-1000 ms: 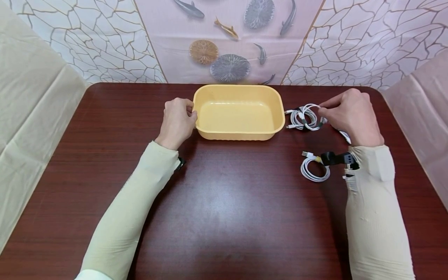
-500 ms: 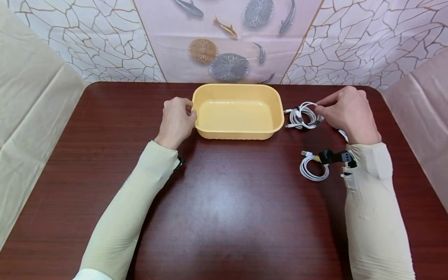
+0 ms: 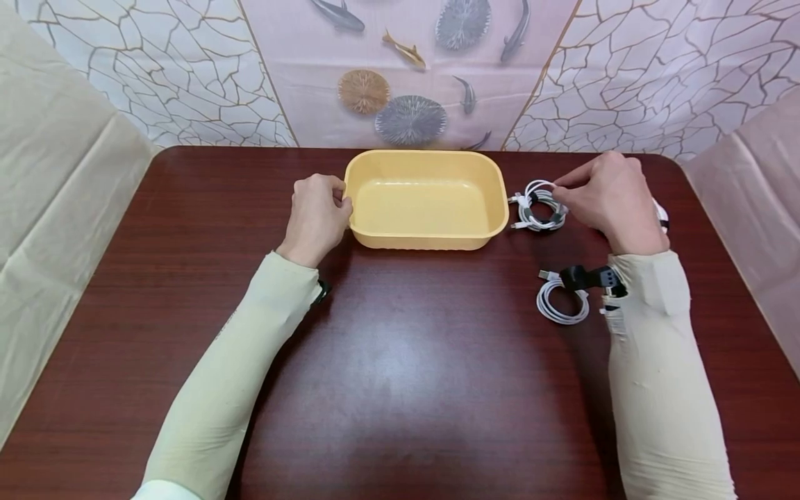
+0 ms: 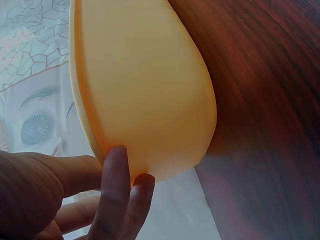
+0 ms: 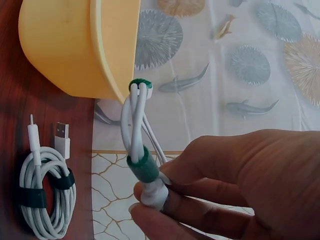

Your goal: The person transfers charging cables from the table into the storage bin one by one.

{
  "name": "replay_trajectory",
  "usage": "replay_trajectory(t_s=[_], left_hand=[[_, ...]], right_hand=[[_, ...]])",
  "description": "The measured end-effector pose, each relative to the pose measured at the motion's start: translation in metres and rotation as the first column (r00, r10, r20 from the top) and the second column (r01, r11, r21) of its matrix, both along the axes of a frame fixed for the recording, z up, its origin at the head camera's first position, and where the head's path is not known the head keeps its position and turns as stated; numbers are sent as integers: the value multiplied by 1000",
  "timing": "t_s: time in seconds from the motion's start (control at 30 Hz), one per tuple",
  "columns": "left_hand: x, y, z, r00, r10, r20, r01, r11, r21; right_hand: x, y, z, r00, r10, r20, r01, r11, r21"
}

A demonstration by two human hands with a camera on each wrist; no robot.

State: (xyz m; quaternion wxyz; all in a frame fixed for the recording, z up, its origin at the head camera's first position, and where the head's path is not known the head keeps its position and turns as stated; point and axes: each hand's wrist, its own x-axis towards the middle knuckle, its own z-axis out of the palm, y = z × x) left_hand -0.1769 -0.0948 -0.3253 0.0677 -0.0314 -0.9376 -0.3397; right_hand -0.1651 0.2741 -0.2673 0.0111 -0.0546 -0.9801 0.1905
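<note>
My left hand pinches the left rim of a yellow plastic tub, thumb on one side of the wall and fingers on the other in the left wrist view. To the tub's right, my right hand pinches a bundled white cable with green ties, lifted above the table. Below it, a coiled white charging cable with dark straps lies on the tabletop, its USB plug showing. The fingers hide part of the held cable.
Nearer me, another white USB cable lies coiled on the dark wooden table. A white item with a black band is partly hidden behind my right wrist. Patterned cloth hangs behind the table.
My right hand has moved left toward the tub with the held cable. The white item behind that wrist shows more now. My left hand and the tub stay put.
</note>
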Motion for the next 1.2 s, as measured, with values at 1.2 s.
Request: replay_trajectory(t_s=[1.2], left_hand=[[1,2,-1,1000,5,-13,-5,1000,-16]], right_hand=[[-7,-24,-1,996,75,-45,-76,997,-15]])
